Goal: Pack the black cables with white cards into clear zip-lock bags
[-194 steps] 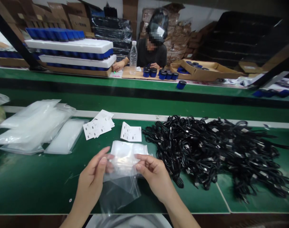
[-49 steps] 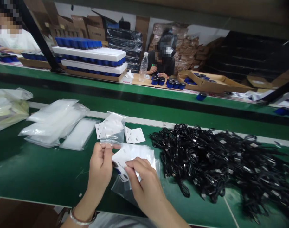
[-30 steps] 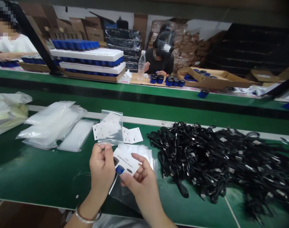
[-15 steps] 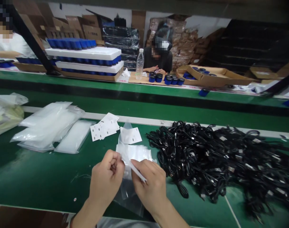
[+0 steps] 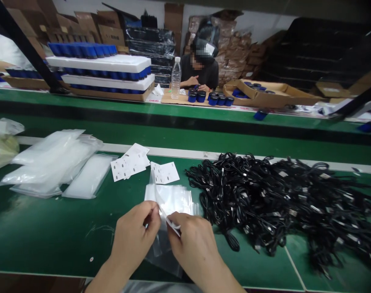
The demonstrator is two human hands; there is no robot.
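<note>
Left hand (image 5: 138, 228) pinches a thin clear bag (image 5: 156, 192), seen near edge-on; right hand (image 5: 193, 240) is closed on a folded white card (image 5: 175, 228). Both sit close together, just this side of the stack of flat bags (image 5: 179, 197) on the green desk (image 5: 66, 232). Can't tell from here if the card edge is inside the bag mouth. My read: step in hand is working card into bag. Next move calls for left spreading the film, right pushing straight to avoid a snag. Black cables (image 5: 243, 203) heaped near right hand.
</note>
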